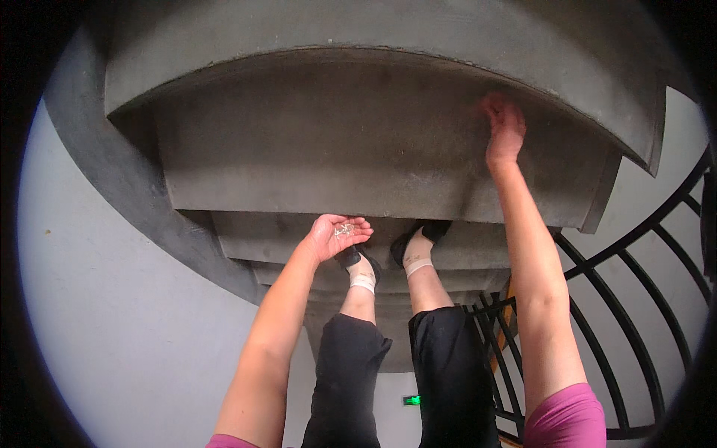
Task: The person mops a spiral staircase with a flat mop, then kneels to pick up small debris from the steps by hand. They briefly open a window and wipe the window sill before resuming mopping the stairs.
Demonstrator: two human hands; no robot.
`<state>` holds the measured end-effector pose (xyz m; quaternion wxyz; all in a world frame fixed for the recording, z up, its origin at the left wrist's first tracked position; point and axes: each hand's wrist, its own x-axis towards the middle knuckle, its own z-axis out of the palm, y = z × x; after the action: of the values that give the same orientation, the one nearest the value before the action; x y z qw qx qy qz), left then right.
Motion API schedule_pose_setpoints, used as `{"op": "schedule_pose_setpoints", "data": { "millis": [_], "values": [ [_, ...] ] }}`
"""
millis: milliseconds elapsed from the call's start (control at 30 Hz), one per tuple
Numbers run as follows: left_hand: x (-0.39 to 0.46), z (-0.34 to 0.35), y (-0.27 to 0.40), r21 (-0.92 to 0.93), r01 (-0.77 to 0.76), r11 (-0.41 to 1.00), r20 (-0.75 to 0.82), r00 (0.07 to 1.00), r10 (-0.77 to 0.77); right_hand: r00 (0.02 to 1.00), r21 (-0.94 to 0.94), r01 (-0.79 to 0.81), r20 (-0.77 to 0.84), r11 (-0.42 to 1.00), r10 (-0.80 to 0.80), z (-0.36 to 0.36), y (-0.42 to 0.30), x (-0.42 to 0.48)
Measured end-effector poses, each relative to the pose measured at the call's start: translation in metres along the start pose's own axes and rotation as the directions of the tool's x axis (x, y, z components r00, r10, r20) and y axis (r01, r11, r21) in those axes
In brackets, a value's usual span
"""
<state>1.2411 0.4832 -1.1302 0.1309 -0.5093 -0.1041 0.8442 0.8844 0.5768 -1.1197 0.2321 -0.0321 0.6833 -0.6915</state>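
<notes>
My left hand is held palm up near the edge of a concrete stair step, above one foot. Several small whitish bits lie in its palm; they are too small to name. My right hand reaches over the right part of the same step, close under the overhanging edge of the step above. Its fingers are blurred and bent, and whether they hold anything cannot be made out.
A higher step curves across the top. Black metal railing runs at the right, a pale wall at the left. My feet in black shoes stand on a lower step. A green lit sign shows far below.
</notes>
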Motion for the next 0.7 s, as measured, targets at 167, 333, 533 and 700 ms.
{"op": "schedule_pose_setpoints", "data": {
  "millis": [167, 333, 533, 700],
  "values": [
    [0.008, -0.006, -0.004, -0.018, -0.061, 0.998, 0.030, 0.998, 0.061, 0.968, -0.277, 0.202, 0.204, 0.939, -0.148, 0.050, 0.023, -0.034],
    [0.017, -0.019, -0.007, -0.014, -0.076, 0.997, -0.027, 0.997, 0.076, 0.776, -0.306, 0.182, 0.628, 0.934, 0.055, 0.105, 0.049, -0.175],
    [-0.003, -0.018, -0.005, 0.047, -0.134, 0.990, 0.005, 0.991, 0.134, 0.758, -0.086, -0.492, 0.446, 0.866, 0.475, 0.108, 0.038, -0.246],
    [-0.046, 0.000, -0.013, -0.084, -0.028, 0.996, 0.258, 0.965, 0.048, 0.692, 0.624, -0.649, 0.244, 0.437, 0.679, 0.067, -0.009, -0.217]
  ]
}}
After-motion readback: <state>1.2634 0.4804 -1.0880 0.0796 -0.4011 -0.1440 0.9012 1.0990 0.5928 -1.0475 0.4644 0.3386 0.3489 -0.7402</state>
